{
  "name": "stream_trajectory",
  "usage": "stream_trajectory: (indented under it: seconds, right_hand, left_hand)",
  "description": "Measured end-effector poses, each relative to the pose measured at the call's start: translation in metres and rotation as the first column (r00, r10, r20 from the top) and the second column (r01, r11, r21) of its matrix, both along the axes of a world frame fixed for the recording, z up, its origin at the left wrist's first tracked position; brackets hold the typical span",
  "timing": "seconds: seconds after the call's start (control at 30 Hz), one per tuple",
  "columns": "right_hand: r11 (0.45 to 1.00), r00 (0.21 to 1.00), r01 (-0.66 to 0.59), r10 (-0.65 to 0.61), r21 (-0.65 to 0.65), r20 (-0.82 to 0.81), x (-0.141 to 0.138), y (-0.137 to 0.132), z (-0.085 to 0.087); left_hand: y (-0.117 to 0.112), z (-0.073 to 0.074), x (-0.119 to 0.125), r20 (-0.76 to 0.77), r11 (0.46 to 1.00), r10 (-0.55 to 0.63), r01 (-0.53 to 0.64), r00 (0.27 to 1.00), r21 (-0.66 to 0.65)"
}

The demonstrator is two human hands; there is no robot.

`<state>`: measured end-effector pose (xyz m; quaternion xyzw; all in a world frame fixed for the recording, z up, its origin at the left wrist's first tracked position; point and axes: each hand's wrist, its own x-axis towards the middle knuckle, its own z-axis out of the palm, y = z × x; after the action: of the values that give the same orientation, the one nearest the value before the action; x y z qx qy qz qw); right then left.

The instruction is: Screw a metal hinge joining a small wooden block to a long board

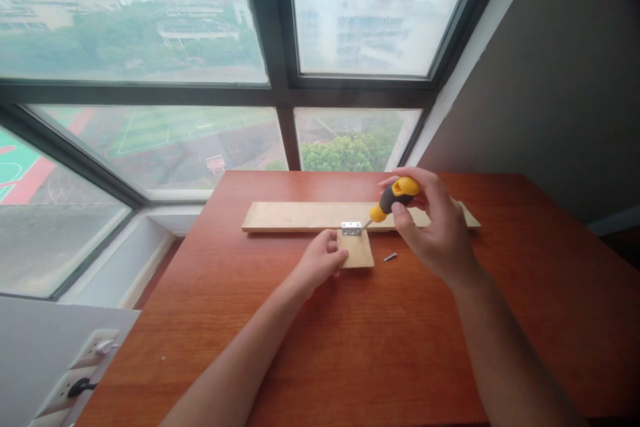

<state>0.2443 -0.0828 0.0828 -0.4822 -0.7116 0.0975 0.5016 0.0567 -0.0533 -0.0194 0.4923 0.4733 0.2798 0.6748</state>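
My right hand is closed round a yellow and black screwdriver. Its tip points down and to the left at a small metal hinge. The hinge sits where a small wooden block meets a long wooden plank. Fingers of my left hand press against the left edge of the small block. A loose screw lies on the table just right of the block.
The wood lies on a reddish wooden table that stands against a large window. A grey wall runs along the right. A white power strip with a plug in it sits at the lower left.
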Motion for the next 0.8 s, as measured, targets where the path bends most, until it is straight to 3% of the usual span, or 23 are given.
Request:
stream_trajectory:
  seconds: [0.13, 0.23, 0.43, 0.63, 0.8]
  right_hand:
    - [0.970, 0.921, 0.204, -0.235, 0.130, 0.309, -0.006, 0.012, 0.017]
    - [0.953, 0.868, 0.278, -0.304, 0.123, 0.393, -0.011, 0.018, 0.026]
    - [0.963, 0.852, 0.268, -0.250, 0.025, 0.460, -0.012, 0.019, 0.041]
    - [0.939, 0.798, 0.341, -0.310, 0.036, 0.518, -0.010, 0.017, 0.049]
    - [0.974, 0.842, 0.213, -0.146, -0.071, 0.520, -0.007, 0.010, 0.054]
  left_hand:
    - [0.000, 0.000, 0.000, 0.018, 1.000, -0.004, 0.004, 1.000, 0.001]
    - [0.001, 0.000, 0.001, 0.022, 1.000, -0.001, 0.001, 1.000, -0.003]
    - [0.000, 0.000, 0.001, 0.013, 1.000, 0.015, -0.015, 1.000, -0.016]
    - [-0.002, 0.003, 0.001, 0.017, 0.999, 0.001, 0.000, 1.000, -0.050]
    - [-0.002, 0.005, 0.001, 0.023, 0.997, 0.007, -0.005, 1.000, -0.078]
